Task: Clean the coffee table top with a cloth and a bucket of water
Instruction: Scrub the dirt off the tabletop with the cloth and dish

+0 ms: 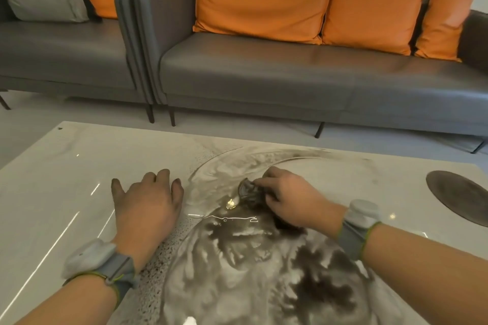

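Note:
The coffee table top (66, 182) is glossy pale marble and fills the lower half of the view. Wet curved wipe streaks (237, 258) cover its middle. My right hand (287, 198) grips a small dark grey cloth (248, 188), bunched under the fingers and pressed against the wet surface. My left hand (148, 200) rests flat on the dry part of the table, fingers spread, just left of the streaks. No bucket shows in this view.
A dark round inset (459, 195) sits in the table at the right edge. Beyond the table's far edge stand two grey sofas (264, 71) with orange cushions (258, 0), with a strip of pale floor (105, 116) between.

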Tool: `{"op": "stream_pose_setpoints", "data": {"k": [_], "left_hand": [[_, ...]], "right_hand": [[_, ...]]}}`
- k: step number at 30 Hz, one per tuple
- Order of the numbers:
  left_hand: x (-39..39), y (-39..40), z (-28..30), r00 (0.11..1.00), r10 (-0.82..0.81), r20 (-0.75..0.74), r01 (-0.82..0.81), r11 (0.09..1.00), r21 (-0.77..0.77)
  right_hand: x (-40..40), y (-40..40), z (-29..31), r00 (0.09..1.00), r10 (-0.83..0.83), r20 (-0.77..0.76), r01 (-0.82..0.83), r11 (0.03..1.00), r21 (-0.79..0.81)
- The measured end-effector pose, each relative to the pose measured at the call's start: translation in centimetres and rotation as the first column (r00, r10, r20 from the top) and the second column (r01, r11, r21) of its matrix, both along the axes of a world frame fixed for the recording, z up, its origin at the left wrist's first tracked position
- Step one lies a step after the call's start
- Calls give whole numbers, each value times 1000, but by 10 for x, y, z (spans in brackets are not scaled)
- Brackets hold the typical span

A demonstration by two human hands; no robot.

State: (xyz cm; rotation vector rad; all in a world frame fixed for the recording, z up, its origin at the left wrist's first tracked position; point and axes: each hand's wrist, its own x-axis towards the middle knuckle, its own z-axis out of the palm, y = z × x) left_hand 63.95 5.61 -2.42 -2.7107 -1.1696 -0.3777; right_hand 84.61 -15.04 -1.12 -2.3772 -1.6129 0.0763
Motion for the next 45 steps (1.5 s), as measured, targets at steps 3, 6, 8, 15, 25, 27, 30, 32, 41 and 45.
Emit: {"op": "stream_pose_setpoints", "data": {"k": [3,6,8,15,25,27,30,32,41,45], "left_hand": [[4,1,-3,1000,-28,5,28,998,50],[6,3,-5,999,-40,37,38,997,67],[6,4,-7,999,-51,17,49,997,64],[3,14,-9,976,-141,-168,149,988,35],[3,13,5,997,-68,43,70,995,-65],[1,16,5,996,-44,82,51,996,-75],[-2,22,5,990,-17,140,31,995,-96],[-4,23,5,986,-26,164,43,994,-96],[-10,29,-3,968,-42,248,69,993,-101],[-10,34,-3,954,-56,294,86,992,-92]], "right_hand": [[49,-13,17,968,-231,95,222,970,103],[115,-49,24,740,-669,73,661,742,106],[148,-85,23,458,-889,2,889,458,-6],[149,-83,0,124,-989,76,982,111,-154],[64,76,-9,777,-630,23,629,777,28],[26,95,-13,907,-420,12,418,906,70],[-29,109,-10,998,-63,5,63,996,56],[-51,107,-6,992,124,-20,-123,991,54],[36,137,-7,810,-586,-28,583,799,146],[43,148,-19,656,-755,20,754,656,42]]}}
